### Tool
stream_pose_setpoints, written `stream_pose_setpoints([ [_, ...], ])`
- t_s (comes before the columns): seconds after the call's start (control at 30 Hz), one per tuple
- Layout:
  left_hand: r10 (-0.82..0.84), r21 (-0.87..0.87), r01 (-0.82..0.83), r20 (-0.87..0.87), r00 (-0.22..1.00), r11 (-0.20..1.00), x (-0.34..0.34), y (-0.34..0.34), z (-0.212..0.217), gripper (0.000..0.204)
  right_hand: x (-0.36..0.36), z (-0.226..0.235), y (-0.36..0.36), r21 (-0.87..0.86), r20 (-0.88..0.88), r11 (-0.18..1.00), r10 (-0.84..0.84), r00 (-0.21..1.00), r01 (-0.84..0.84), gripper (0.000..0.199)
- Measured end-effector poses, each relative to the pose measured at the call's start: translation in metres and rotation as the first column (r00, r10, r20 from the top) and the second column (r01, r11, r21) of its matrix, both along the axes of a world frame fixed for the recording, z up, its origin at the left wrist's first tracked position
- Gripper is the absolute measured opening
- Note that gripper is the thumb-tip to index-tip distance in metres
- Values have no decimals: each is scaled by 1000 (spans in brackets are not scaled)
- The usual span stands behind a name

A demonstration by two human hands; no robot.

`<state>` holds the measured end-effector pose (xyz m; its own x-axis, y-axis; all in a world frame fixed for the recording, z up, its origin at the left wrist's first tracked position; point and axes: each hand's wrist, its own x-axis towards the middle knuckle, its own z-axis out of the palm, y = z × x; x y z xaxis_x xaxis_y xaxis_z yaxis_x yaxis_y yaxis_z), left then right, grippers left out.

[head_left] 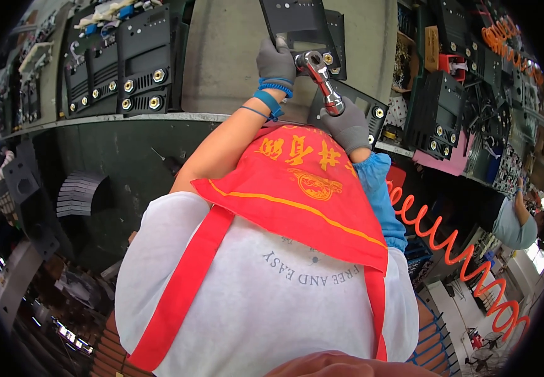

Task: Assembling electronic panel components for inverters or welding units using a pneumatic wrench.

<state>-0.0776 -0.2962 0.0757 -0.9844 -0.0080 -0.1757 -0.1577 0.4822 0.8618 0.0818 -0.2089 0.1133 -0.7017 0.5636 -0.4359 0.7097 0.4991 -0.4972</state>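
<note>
A black metal panel [294, 22] with slots and holes is held up over the bench by my left hand [276, 63], in a grey glove, closed at its near left corner. My right hand [349, 127], also gloved in grey, is wrapped round the handle of a chrome ratchet wrench [327, 90]. The wrench's head is at the panel's near edge, close to my left fingers. Beside it shows a brass fitting with a hex nut [328, 58]. Another black panel [372, 100] lies partly under my right hand. Whether the wrench sits on a nut is hidden.
Black panels with brass fittings [146, 60] stand at the left of the grey bench top [222, 60]. More panels [438, 110] are stacked at the right, near a bin of small metal parts [402, 63]. A coiled orange hose [438, 242] hangs on my right. Another person [516, 220] is at far right.
</note>
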Motion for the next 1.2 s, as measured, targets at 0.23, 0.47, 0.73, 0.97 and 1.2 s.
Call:
stream_pose_setpoints([
  [0.23,-3,14,4,-21,1000,1000,-6,-3,-2,26,-13,16,-3,78,76,996,24,997,-30,31],
  [0.47,-33,49,35,-38,999,998,-14,-22,-4,26,-19,27,-13,56,132,995,74,988,-82,34],
  [0.73,-44,4,49,-387,921,999,-93,-153,44,36,-12,66,-4,-110,-145,965,223,964,-239,36],
  [0.97,-106,-44,106,-8,994,993,-152,-345,15,39,9,25,23,-257,-55,966,-39,998,24,32],
  [1.2,-225,-350,161,-151,963,923,-162,-362,22,42,33,-1,37,-331,-46,928,-199,979,172,29],
])
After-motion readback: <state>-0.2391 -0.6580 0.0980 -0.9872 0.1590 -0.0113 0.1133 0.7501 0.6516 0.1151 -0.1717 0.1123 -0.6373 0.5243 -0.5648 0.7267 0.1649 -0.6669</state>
